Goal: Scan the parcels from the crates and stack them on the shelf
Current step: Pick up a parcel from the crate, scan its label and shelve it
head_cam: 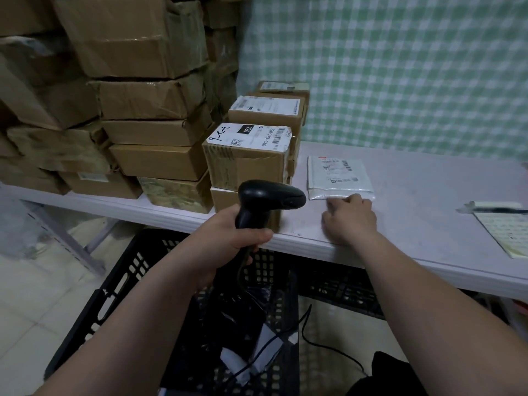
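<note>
Left hand (243,238) wrapped tight round the grip of a black scanner (268,201), fingers (257,234) curled fully closed on the handle, head aimed rightward toward the right hand, cord (314,341) trailing down past the wrist. Right hand (350,220) flat on the white surface (428,201), palm down, fingers (355,200) loosely spread and holding nothing, tips touching the near edge of a white bag (338,177). Bag lying flat just beyond those fingertips, long axis running away from the hand toward the wall, label up with a barcode at its far right corner; print too small to read. Left of the right fingers, just behind the scanner head, a stacked box (247,158) with a white label reading "220" on a black patch, "220-210-C40" along the side, and handwriting that looks like "9-2-4", barcode at the right end. Behind that, two more labelled boxes (267,110), text illegible. Further left of the left fingers, a tall pile of brown cartons (148,107) on the same surface. Well right of the right fingers, a yellowish notepad (505,232) with faint handwriting and a pen (497,210) across its top. Below both forearms, a black slotted crate (120,284) on the floor, dark items and white slips inside. Green-and-white checked cloth (400,67) on the wall behind.
</note>
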{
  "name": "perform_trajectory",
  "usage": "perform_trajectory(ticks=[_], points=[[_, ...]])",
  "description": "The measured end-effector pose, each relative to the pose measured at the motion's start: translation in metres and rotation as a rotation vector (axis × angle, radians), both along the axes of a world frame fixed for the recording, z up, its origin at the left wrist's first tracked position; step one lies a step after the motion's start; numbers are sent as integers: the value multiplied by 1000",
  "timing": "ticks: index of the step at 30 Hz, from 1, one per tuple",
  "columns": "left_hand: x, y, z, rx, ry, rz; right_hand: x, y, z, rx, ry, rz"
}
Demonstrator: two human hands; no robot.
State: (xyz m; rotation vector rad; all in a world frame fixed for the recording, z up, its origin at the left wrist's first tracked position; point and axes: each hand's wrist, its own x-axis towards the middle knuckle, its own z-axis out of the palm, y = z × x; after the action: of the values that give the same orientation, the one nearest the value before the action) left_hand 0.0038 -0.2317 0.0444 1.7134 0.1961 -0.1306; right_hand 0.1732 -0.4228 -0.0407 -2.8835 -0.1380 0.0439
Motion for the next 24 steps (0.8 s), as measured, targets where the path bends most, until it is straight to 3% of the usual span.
perform_trajectory(ticks=[12,19,24], points=[[-4,-1,-2,24,-24,67,38,14,-8,14,-56,75],[-43,23,-16,7,18,111,-33,29,-14,348,-317,137],[-67,58,-42,-4,132,209,-103,58,-38,333,-388,439]])
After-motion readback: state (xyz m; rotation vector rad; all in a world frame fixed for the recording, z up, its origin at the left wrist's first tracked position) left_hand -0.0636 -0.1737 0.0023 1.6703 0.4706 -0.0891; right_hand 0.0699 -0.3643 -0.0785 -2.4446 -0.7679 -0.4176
